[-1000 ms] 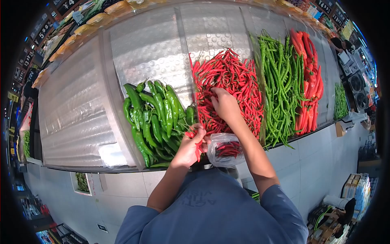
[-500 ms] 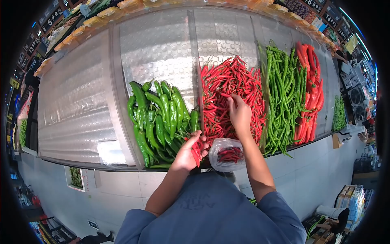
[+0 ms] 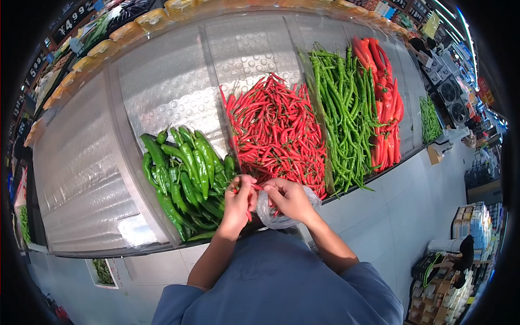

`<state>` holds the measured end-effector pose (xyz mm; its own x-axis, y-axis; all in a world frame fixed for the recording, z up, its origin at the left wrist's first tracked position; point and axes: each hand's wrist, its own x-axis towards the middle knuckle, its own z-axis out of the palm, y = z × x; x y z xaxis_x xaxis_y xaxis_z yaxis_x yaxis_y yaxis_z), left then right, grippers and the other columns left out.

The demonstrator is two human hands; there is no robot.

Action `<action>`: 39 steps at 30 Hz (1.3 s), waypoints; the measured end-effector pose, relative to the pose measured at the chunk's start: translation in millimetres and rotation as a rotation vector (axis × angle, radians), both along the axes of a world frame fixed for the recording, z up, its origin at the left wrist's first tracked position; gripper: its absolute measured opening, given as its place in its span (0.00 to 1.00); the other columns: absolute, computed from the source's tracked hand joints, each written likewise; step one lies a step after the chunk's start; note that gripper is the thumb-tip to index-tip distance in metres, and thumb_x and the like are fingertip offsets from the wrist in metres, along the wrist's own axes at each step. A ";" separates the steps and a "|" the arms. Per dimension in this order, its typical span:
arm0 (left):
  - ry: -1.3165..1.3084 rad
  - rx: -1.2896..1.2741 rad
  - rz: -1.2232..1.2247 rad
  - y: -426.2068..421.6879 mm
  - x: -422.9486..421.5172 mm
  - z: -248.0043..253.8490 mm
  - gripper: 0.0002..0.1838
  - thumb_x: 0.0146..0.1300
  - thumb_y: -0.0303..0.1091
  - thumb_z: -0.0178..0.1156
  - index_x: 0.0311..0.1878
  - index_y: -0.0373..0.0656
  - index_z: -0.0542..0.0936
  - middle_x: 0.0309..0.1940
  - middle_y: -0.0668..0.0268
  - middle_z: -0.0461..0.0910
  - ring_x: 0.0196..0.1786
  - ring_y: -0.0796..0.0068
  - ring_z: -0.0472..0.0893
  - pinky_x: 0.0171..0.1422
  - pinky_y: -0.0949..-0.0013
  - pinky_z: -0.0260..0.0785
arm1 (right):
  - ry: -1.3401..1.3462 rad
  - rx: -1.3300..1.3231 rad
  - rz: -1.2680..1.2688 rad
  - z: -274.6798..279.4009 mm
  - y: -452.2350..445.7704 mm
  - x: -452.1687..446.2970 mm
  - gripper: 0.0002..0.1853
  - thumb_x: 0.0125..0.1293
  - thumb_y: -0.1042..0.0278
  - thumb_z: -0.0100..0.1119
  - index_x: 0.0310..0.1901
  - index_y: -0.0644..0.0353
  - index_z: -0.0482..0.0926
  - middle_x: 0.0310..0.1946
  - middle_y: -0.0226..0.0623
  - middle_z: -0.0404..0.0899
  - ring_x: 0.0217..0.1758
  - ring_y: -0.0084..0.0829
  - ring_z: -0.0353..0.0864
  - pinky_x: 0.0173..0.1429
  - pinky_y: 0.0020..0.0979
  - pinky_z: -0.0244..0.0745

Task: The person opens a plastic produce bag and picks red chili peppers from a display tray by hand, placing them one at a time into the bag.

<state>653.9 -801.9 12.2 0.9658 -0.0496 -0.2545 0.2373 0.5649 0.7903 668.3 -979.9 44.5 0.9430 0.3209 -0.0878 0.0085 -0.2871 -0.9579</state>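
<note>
Red chilies (image 3: 248, 215) are held in the curled left hand (image 3: 240, 203), left of the bag (image 3: 270, 215); one is pinched by the right hand (image 3: 287, 199) above it. "4.99" is shown on a sign (image 3: 74, 19) far beyond the bag.

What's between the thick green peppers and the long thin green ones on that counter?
The head view shows a heap of thin red chilies there, with narrow dividers alongside.

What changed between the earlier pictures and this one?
The right hand has come down from the red chili pile towards the person, to the left hand, partly covering the plastic bag. A red chili shows between their fingertips; which hand grips it is unclear. The left hand still holds red chilies, and the long green peppers lie as before.
</note>
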 end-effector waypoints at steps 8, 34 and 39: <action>0.217 -0.298 -0.109 19.0 -8.6 1.8 0.13 0.78 0.47 0.57 0.43 0.48 0.77 0.31 0.71 0.76 0.26 0.78 0.74 0.22 0.75 0.57 | -0.428 -0.557 -0.482 -23.8 -70.1 95.9 0.14 0.70 0.67 0.63 0.53 0.63 0.83 0.47 0.52 0.85 0.50 0.53 0.86 0.53 0.46 0.81; 0.202 -0.331 -0.216 20.4 -28.7 -4.6 0.08 0.81 0.42 0.54 0.55 0.54 0.77 0.34 0.74 0.75 0.34 0.75 0.79 0.29 0.70 0.71 | -0.374 -0.556 -0.658 -64.2 -63.0 166.6 0.19 0.63 0.65 0.67 0.54 0.64 0.83 0.49 0.54 0.83 0.52 0.55 0.83 0.59 0.48 0.79; 0.211 -0.349 -0.228 18.9 -28.1 -8.0 0.07 0.81 0.41 0.54 0.56 0.55 0.77 0.35 0.75 0.75 0.35 0.75 0.78 0.29 0.70 0.70 | -0.506 -0.726 -0.647 -72.6 -62.0 172.8 0.15 0.67 0.64 0.66 0.52 0.61 0.85 0.53 0.53 0.82 0.53 0.54 0.84 0.59 0.47 0.79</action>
